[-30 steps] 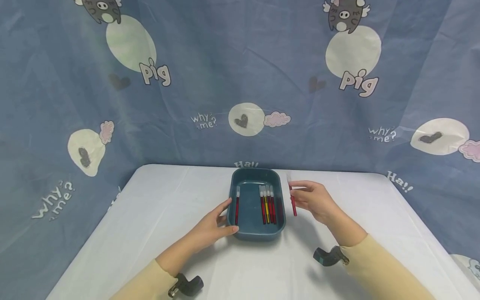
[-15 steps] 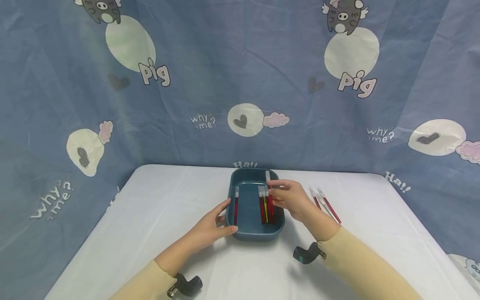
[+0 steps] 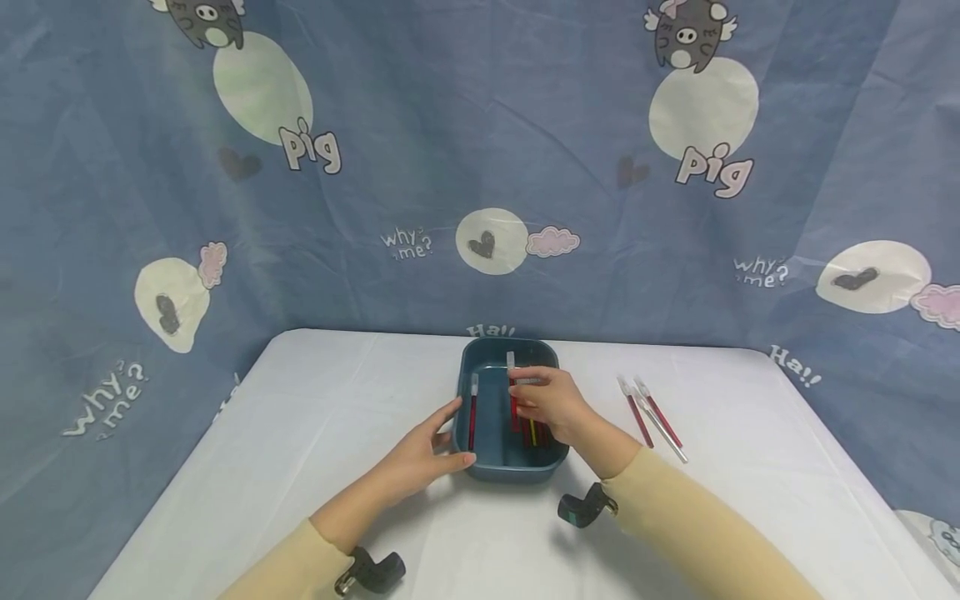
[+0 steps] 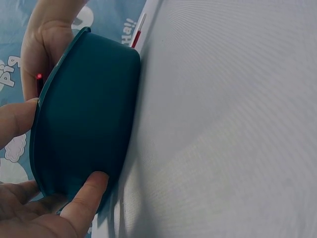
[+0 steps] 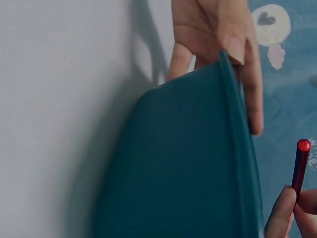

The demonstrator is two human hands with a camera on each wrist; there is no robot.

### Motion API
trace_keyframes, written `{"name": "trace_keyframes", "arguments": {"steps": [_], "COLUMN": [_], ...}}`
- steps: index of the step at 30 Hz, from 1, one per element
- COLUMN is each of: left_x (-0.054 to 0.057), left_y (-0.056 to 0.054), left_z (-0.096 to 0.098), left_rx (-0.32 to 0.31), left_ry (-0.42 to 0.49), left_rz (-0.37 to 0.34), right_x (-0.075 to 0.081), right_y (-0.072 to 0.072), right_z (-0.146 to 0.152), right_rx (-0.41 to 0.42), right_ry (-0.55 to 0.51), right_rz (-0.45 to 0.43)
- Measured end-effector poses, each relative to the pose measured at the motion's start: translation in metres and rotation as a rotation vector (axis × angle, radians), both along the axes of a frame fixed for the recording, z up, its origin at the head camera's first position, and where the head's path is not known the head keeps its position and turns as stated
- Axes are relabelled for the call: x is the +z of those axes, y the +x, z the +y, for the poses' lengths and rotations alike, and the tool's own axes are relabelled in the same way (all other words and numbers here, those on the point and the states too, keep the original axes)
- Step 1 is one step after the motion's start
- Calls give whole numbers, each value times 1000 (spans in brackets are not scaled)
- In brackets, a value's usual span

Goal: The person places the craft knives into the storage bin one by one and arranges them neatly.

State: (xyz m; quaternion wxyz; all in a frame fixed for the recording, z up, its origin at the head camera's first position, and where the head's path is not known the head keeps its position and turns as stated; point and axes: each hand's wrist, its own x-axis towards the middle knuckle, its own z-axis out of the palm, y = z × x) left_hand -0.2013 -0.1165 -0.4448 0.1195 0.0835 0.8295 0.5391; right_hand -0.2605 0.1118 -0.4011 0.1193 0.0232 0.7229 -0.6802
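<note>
Leftward moved the brush (image 3: 514, 417) my right hand (image 3: 557, 402) pinches, seemingly aligned beside the row of brushes (image 3: 533, 432) in the tray (image 3: 517, 474) my left hand (image 3: 416, 465) grips.

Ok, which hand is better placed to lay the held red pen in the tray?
Probably the right hand: it pinches the red pen over the tray, while the left hand holds the tray's side.

Tray (image 3: 493, 437) on table (image 3: 750, 450), sticks (image 3: 473, 412) inside; three sticks (image 3: 663, 430) at right; curtain (image 3: 375, 283) behind.
</note>
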Motion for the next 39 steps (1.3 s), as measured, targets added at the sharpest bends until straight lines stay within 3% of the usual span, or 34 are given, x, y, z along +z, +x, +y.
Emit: {"name": "trace_keyframes", "arguments": {"steps": [16, 25, 39], "left_x": [0, 1, 0], "left_y": [-1, -1, 0], "left_z": [-1, 0, -1], "left_rx": [-8, -11, -3], "left_ry": [5, 12, 3], "left_rz": [10, 1, 14], "right_x": [-19, -28, -37], "right_y": [-16, -20, -23], "right_z": [-28, -36, -44], "right_rx": [22, 37, 55], "right_ry": [35, 26, 75], "right_rz": [-31, -77, -79]}}
